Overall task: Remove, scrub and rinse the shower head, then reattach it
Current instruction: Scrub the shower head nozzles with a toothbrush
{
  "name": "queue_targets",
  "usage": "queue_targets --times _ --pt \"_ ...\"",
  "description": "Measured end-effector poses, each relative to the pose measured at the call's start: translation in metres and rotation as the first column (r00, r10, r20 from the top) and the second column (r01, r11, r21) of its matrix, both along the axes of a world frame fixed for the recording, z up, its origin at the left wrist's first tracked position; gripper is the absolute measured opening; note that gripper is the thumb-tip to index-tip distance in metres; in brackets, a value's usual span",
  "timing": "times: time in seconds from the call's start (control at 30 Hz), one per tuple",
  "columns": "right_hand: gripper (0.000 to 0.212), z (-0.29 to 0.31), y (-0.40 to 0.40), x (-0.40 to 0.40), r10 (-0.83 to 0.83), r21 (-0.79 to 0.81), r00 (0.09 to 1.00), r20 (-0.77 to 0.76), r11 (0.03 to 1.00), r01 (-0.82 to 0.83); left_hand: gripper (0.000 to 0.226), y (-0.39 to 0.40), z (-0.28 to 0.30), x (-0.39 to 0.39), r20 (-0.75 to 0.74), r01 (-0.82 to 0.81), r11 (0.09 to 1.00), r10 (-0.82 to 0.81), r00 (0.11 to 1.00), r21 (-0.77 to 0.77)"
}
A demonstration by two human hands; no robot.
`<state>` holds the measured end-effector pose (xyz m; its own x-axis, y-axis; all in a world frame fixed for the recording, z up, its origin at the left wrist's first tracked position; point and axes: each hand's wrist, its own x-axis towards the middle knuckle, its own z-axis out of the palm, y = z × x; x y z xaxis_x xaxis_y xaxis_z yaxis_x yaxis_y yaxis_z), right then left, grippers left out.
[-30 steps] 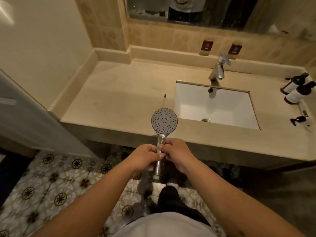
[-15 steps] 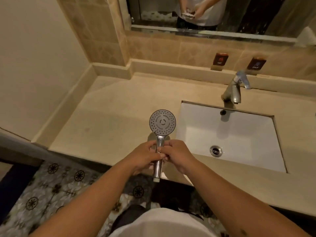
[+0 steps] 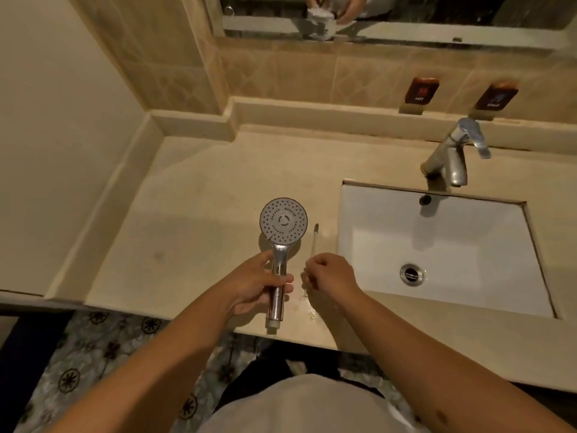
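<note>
The left hand is wrapped around the chrome handle of the shower head, fingers curled over the front of the stem and thumb on the far side, holding it over the beige tabletop with the round spray face pointing up toward the camera and away from the body. The threaded end of the handle sticks out below that hand, over the near edge of the tabletop. Just to the right of it, the right hand is loosely curled with its fingertips pinched together over the near end of a thin clear-handled brush, which looks like a toothbrush; whether the fingers actually grip the brush or only touch it cannot be told. The brush lies on the tabletop, its bristled tip pointing away from the right hand, running alongside the shower head and close to it. A few small wet spots glint on the tabletop below the right hand. Further right of that hand is the white rectangular sink set into the tabletop, with a metal drain near the hand's side and a chrome faucet beyond it against the tiled wall.
</note>
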<state>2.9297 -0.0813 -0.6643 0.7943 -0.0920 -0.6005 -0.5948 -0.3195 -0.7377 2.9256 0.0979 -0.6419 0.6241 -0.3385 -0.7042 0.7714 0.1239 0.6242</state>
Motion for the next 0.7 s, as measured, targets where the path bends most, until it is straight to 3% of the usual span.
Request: queue_targets --times 0.07,0.2,0.3,0.43,0.6,0.7 --pt "0.018 -0.014 0.003 0.006 0.081 -0.284 0.996 0.032 0.956 -0.068 0.059 0.007 -0.001 0.007 -0.024 -0.007 1.000 0.007 1.000 -0.006" --pt "0.024 -0.037 0.013 0.019 0.151 -0.494 0.988 -0.018 0.858 -0.140 0.056 0.017 -0.004 0.014 -0.047 0.009 1.000 -0.009 0.999 0.007" --pt "0.015 -0.044 0.020 0.031 0.161 -0.629 0.982 -0.102 0.754 -0.190 0.054 0.025 -0.007 0.017 -0.057 0.029 1.000 -0.028 0.998 0.011" --pt "0.010 -0.038 0.021 0.042 0.060 -0.540 0.988 -0.139 0.832 -0.127 0.055 0.031 -0.012 0.022 -0.082 0.015 1.000 -0.017 0.996 -0.024" --pt "0.013 -0.010 -0.003 0.032 -0.092 -0.214 0.986 0.138 0.969 0.120 0.047 0.034 -0.018 0.030 -0.070 0.017 1.000 -0.018 0.997 -0.011" --pt "0.008 0.013 -0.009 0.032 0.011 -0.201 0.971 0.239 0.979 0.038 0.050 0.031 -0.018 0.033 -0.078 0.010 0.999 -0.013 0.997 -0.036"
